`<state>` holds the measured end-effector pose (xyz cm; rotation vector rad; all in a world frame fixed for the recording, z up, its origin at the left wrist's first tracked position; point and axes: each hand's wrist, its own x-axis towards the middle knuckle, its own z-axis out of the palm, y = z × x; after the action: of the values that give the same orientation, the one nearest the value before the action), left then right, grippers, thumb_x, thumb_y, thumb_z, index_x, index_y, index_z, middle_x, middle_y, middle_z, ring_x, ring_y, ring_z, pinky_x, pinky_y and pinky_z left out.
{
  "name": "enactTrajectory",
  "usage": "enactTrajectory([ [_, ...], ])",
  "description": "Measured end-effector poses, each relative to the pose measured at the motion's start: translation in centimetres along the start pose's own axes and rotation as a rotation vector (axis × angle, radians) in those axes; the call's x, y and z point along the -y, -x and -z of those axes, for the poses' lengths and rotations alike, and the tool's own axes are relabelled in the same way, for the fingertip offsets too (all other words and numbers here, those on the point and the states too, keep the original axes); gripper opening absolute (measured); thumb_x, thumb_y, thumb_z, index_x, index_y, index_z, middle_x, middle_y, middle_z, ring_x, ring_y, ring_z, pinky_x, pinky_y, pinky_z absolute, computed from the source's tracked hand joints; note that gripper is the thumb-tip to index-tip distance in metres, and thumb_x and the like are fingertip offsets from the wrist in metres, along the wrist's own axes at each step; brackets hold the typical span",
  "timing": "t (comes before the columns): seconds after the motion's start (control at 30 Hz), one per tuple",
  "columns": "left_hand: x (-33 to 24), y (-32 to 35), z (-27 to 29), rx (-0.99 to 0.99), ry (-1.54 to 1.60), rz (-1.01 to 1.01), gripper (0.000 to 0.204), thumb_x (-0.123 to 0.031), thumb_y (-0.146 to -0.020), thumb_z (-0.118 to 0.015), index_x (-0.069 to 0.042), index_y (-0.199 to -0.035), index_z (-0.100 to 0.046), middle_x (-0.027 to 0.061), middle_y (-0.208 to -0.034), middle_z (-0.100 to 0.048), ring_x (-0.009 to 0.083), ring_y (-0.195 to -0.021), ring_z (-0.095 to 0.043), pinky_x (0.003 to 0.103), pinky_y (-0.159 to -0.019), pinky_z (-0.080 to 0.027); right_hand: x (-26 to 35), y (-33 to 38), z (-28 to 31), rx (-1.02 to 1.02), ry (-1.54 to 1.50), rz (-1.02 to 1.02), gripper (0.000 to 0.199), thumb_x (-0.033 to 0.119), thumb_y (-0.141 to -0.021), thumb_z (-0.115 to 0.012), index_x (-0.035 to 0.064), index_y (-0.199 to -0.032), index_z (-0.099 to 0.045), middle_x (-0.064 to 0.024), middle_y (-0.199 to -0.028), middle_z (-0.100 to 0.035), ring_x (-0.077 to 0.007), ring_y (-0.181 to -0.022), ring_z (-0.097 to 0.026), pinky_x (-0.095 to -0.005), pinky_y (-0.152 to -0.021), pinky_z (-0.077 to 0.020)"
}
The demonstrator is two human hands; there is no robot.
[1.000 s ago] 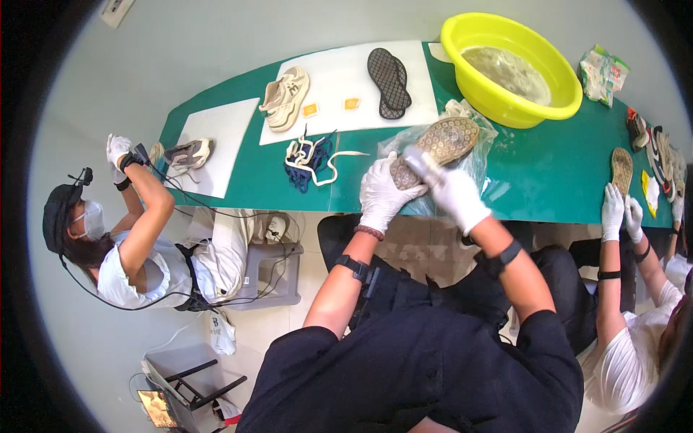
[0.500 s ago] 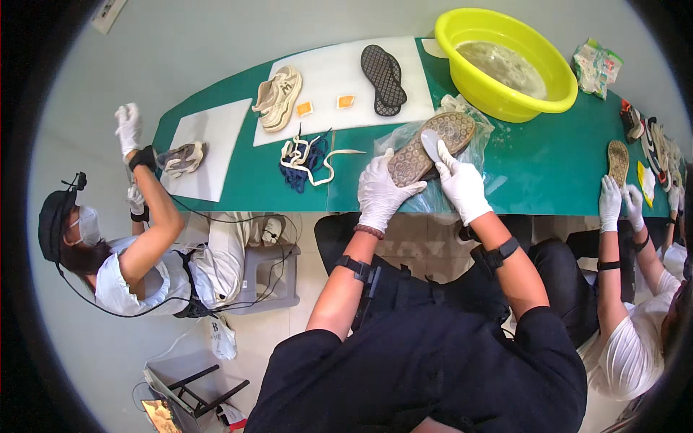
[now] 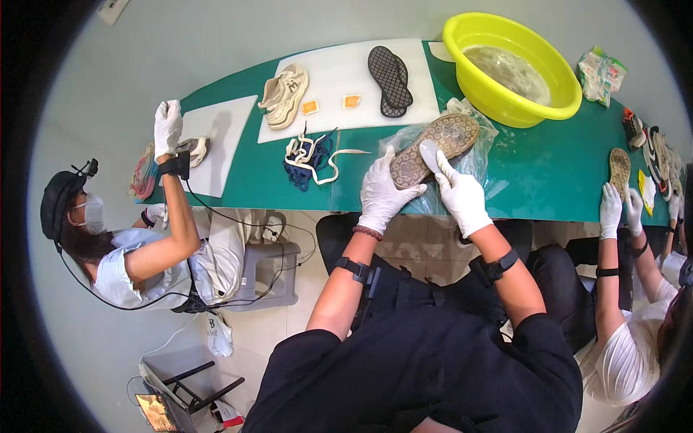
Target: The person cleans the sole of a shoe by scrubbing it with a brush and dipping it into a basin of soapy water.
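Note:
My gloved left hand [image 3: 384, 193] grips the near left end of a worn brown shoe sole [image 3: 451, 133], its round-patterned tread facing up. A pale, flat, rounded tool [image 3: 430, 155] rests against the middle of the tread. My gloved right hand [image 3: 463, 198] is closed on that tool, thumb and fingers pressed along it; I cannot tell its exact kind. Crumpled clear plastic [image 3: 485, 155] lies under the sole on the green table [image 3: 556, 173].
A yellow basin [image 3: 447, 36] of cloudy water stands beyond the sole. Left of it, a white foam sheet [image 3: 343, 65] bears black soles [image 3: 390, 81], a beige shoe [image 3: 285, 97] and orange packets [image 3: 351, 102]. Laces [image 3: 310, 160] lie nearer. Co-workers sit on both sides.
The pale tool and my right hand have shifted slightly on the sole; my left hand keeps its hold. The co-worker at left has moved a raised hand right and lower.

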<state>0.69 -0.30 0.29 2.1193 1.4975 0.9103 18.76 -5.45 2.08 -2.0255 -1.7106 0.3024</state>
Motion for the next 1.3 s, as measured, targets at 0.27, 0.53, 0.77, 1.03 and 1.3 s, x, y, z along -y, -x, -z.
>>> enactTrajectory([
  [0.27, 1.5, -0.3, -1.1, -0.007, 0.037, -0.044, 0.096, -0.050, -0.057, -0.090, -0.001, -0.133, -0.054, 0.0155, -0.116, -0.061, 0.0333, -0.112, -0.058, 0.043, -0.097, -0.046, 1.7, 2.9, -1.1, 0.113, -0.131, 0.318, 0.049, 0.032, -0.093, -0.060, 0.0266, -0.142, -0.054, -0.0234, -0.075, -0.067, -0.0418, -0.066, -0.067, -0.0525, -0.062, -0.0533],
  [0.53, 1.2, -0.3, -0.9, -0.055, 0.031, -0.061, 0.087, -0.053, -0.056, -0.089, -0.005, -0.122, -0.060, 0.0147, -0.110, -0.063, 0.0335, -0.105, -0.061, 0.043, -0.092, -0.048, 1.6, 1.3, -1.1, 0.074, -0.040, 0.361, 0.049, 0.026, -0.094, -0.058, 0.0259, -0.143, -0.051, -0.0214, -0.070, -0.066, -0.0394, -0.061, -0.067, -0.0509, -0.057, -0.0524],
  [0.77, 1.6, -0.3, -0.8, -0.029, 0.018, -0.048, 0.089, -0.054, -0.054, -0.090, -0.005, -0.123, -0.059, 0.0146, -0.111, -0.063, 0.0340, -0.105, -0.061, 0.044, -0.091, -0.050, 1.1, 1.2, -1.1, 0.063, -0.029, 0.290, 0.047, 0.028, -0.093, -0.061, 0.0270, -0.140, -0.056, -0.0211, -0.070, -0.066, -0.0406, -0.060, -0.066, -0.0493, -0.061, -0.0536],
  [1.03, 0.5, 0.0, -0.1, 0.019, 0.031, 0.001, 0.091, -0.046, -0.054, -0.092, 0.000, -0.124, -0.057, 0.0166, -0.114, -0.063, 0.0335, -0.109, -0.062, 0.042, -0.096, -0.049, 0.7, 0.5, 1.1, 0.168, -0.020, 0.277, 0.044, 0.026, -0.095, -0.058, 0.0265, -0.139, -0.056, -0.0223, -0.079, -0.067, -0.0420, -0.071, -0.066, -0.0510, -0.063, -0.0530],
  [1.3, 1.7, -0.1, -0.5, -0.036, -0.012, -0.044, 0.090, -0.049, -0.056, -0.090, -0.002, -0.126, -0.058, 0.0153, -0.111, -0.063, 0.0330, -0.107, -0.061, 0.043, -0.094, -0.048, 2.2, 0.9, 0.9, 0.263, -0.072, 0.258, 0.044, 0.027, -0.093, -0.062, 0.0276, -0.136, -0.059, -0.0214, -0.086, -0.069, -0.0418, -0.078, -0.067, -0.0492, -0.072, -0.0546],
])
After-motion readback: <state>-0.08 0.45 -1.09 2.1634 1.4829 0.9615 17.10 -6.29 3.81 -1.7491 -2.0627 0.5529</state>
